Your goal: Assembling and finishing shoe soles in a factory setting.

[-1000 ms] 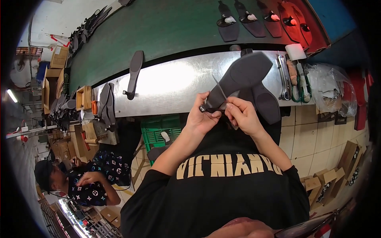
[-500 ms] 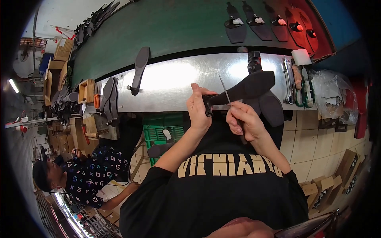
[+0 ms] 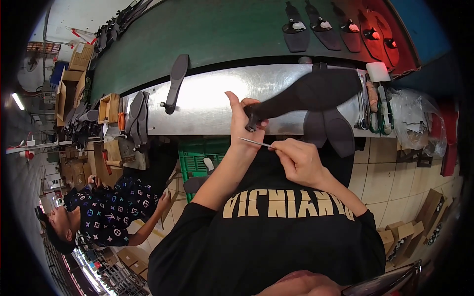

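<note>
My left hand (image 3: 240, 118) holds a black sandal sole (image 3: 316, 93) by its narrow end, where a small black strap or heel piece sits. The sole's wide end points right, over the metal bench edge. My right hand (image 3: 300, 159) is closed round a thin metal pointed tool (image 3: 256, 143), its handle hidden in the fist. The tool's shaft points left, in front of my left wrist and below the sole. Partly under the held sole, two more dark soles (image 3: 339, 129) overhang the bench edge.
Another sole (image 3: 178, 79) lies across the metal bench strip (image 3: 212, 93). Hand tools (image 3: 373, 101) and a plastic bag (image 3: 417, 118) are at right. Strapped sandals (image 3: 296, 37) rest on the green belt (image 3: 222, 34). A co-worker (image 3: 106, 212) sits at left; a green crate (image 3: 195, 160) stands below.
The sole has risen and swung nearer, its wide end farther right. My right hand has moved down and the tool away from the sole, now pointing left. The co-worker has shifted.
</note>
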Demonstrator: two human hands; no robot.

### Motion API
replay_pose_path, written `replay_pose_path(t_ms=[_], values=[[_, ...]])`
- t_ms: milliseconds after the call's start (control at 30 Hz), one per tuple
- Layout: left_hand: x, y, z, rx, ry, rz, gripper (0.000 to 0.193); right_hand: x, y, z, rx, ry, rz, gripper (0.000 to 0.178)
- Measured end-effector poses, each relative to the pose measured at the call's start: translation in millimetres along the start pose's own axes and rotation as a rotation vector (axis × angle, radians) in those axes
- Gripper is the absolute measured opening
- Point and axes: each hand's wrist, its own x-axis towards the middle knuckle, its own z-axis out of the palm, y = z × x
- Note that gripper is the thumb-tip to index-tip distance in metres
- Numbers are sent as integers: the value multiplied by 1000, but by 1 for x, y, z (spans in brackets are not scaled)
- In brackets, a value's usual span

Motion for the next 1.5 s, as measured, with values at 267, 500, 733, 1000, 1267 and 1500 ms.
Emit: replay_pose_path(t_ms=[267, 500, 733, 1000, 1267, 1500], values=[[6, -14, -10, -424, -18, -480, 53, 5, 8, -3, -142, 113, 154, 5], [23, -37, -22, -470, -38, -369, 44, 6, 8, 11, -173, 37, 187, 7], [37, -6, -31, -492, 212, -349, 48, 5, -1, 20, -78, -104, 140, 8], [38, 134, -148, 294, 423, 494, 73, 10, 41, -69, -179, 361, 398, 5], [62, 99, -46, 1089, 181, 854, 32, 9, 84, -119, -469, 412, 404, 32], [221, -1, 93, 1382, -219, 869, 65, 18, 102, -118, -618, 325, 399, 45]])
